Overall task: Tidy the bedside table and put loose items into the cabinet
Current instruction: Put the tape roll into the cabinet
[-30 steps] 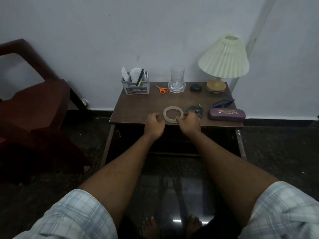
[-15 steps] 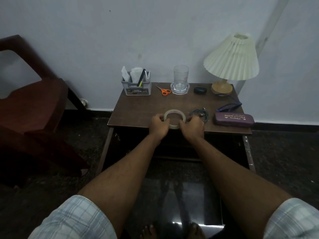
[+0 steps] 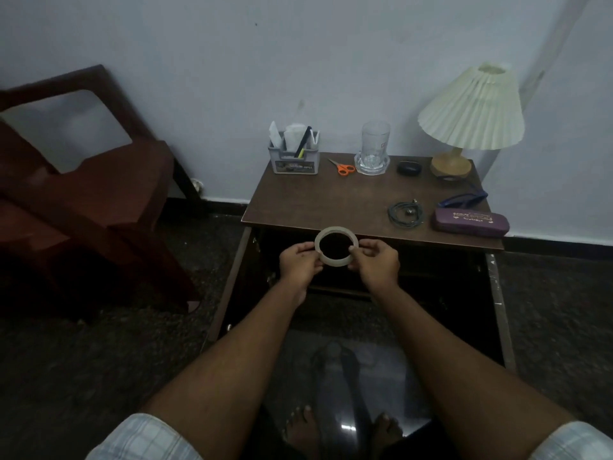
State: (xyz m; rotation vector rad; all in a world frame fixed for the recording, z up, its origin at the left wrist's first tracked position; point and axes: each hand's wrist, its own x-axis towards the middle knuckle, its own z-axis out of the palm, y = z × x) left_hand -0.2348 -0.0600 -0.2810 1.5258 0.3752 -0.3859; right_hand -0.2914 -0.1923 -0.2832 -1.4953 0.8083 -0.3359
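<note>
both hands are raised in front of the open cabinet and clamped on one tape roll (image 3: 336, 229). left hand (image 3: 300, 260) pinches the left rim. right hand (image 3: 378, 262) pinches the right rim between thumb and forefinger. the roll stands on edge in the air, hole facing me, just off the front lip of the bedside table (image 3: 315, 204) and above the mouth of the cabinet (image 3: 441, 270). it does not appear to touch either. i judge the step in hand to be moving the roll into the cabinet.

hazards, as i read them:
1. the cabinet interior is dark, and i cannot tell what lies inside. released blind and on edge, the roll could run out onto the floor, so lay it flat.
2. left door (image 3: 232, 280) and right door (image 3: 497, 303) stand open. a forearm swung wide could knock one.
3. the roll is near the tabletop lip. lifting it while pushing in would strike that edge.

farther back, on the front right of the tabletop, are a coiled cable (image 3: 405, 214) and a purple spectacle case (image 3: 470, 222), with blue glasses (image 3: 462, 200) behind the case. along the rear are a desk organiser (image 3: 294, 154), orange scissors (image 3: 342, 167), a glass (image 3: 374, 147), a small dark case (image 3: 409, 168) and the lamp (image 3: 472, 111). reaching over the front items could snag the cable or tip the glass.
</note>
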